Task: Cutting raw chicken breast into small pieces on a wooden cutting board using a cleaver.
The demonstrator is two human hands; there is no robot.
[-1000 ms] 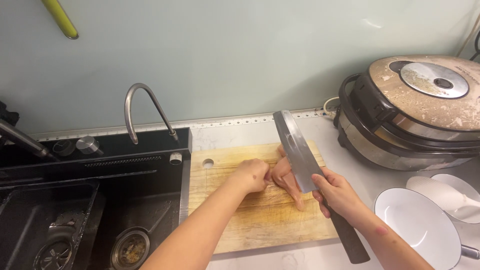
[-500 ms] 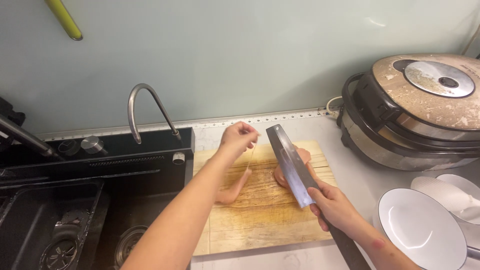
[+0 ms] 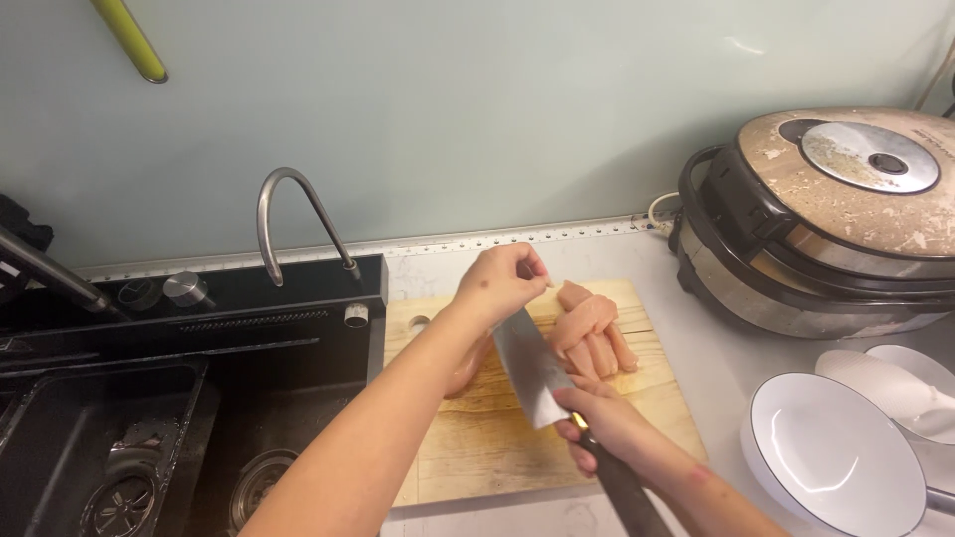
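My right hand [image 3: 607, 426] grips the dark handle of a broad cleaver [image 3: 530, 370], whose blade lies flat and low over the wooden cutting board [image 3: 477, 438]. My left hand [image 3: 500, 281] hovers above the board's far edge with its fingertips pinched together on a small pale scrap. Several strips of raw pale pink meat [image 3: 589, 331] lie on the board's far right part, just right of the blade. Another lump of the meat [image 3: 468, 370] shows under my left forearm, mostly hidden.
A black sink [image 3: 149, 438] with a curved metal tap [image 3: 288, 214] lies to the left of the board. A large round electric cooker [image 3: 836, 219] stands at the right. White bowls [image 3: 836, 457] and a white spoon sit at the lower right.
My left hand has lifted off the meat and moved to the board's far edge. The cleaver has swung left and down, uncovering the cut strips on its right.
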